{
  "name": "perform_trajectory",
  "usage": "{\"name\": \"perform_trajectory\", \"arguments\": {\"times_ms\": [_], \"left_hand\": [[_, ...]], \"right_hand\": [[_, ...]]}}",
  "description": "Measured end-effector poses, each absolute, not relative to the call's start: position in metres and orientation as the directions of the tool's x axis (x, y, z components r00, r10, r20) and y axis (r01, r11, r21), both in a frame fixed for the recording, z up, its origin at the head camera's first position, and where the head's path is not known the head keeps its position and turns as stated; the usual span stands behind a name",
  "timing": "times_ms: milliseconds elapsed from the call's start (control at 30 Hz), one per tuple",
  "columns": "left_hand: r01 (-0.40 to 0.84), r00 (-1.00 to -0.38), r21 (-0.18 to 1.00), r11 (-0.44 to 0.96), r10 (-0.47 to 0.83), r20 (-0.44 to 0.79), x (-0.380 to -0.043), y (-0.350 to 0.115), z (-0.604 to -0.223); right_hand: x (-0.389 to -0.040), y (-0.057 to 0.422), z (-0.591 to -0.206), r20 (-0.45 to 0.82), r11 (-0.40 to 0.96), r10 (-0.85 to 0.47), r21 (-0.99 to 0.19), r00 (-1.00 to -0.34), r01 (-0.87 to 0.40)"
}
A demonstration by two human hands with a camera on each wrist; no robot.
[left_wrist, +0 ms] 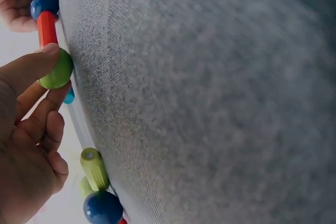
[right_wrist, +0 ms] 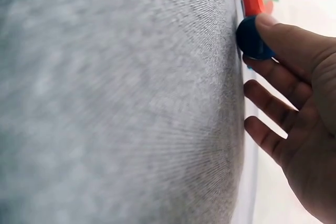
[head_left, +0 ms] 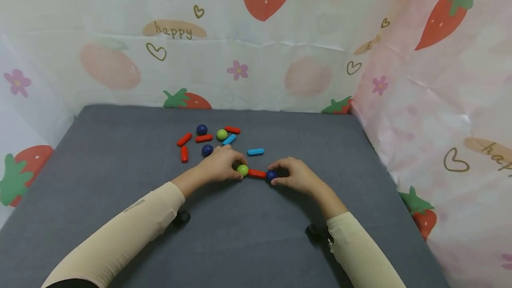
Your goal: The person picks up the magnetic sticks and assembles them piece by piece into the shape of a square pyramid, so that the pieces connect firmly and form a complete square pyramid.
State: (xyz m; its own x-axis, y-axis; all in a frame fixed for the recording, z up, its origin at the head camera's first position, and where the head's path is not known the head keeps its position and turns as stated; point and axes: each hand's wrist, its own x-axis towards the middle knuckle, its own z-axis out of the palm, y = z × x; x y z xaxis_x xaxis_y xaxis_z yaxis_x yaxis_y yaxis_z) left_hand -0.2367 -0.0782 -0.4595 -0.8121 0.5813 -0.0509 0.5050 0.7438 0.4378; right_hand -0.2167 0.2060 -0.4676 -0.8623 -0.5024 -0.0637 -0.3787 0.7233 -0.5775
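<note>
A red rod [head_left: 257, 173] joins a light green ball [head_left: 242, 170] on the left to a dark blue ball [head_left: 271, 175] on the right, low over the table. My left hand [head_left: 222, 163] pinches the green ball between thumb and fingers. On the other end, my right hand [head_left: 296, 175] holds the blue ball the same way, its other fingers spread apart in the right wrist view. A green rod [left_wrist: 94, 169] and another dark blue ball [left_wrist: 102, 207] lie near my left hand in the left wrist view; the head view hides that green rod behind the hand.
Beyond my hands on the grey tablecloth [head_left: 248, 234] lie several loose red rods [head_left: 184, 139], a blue rod [head_left: 255, 152], another blue rod [head_left: 229, 140], a green ball [head_left: 222, 134] and dark blue balls [head_left: 202, 130]. A strawberry-print curtain [head_left: 256, 74] stands behind the table.
</note>
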Motion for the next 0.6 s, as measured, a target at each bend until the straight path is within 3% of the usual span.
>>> {"name": "perform_trajectory", "arguments": {"times_ms": [600], "left_hand": [[0.428,-0.857,0.493,0.758,0.514,-0.046,-0.243,-0.074,-0.463]], "right_hand": [[-0.2,0.21,-0.469,-0.075,0.712,-0.496,-0.606,-0.865,-0.355]]}}
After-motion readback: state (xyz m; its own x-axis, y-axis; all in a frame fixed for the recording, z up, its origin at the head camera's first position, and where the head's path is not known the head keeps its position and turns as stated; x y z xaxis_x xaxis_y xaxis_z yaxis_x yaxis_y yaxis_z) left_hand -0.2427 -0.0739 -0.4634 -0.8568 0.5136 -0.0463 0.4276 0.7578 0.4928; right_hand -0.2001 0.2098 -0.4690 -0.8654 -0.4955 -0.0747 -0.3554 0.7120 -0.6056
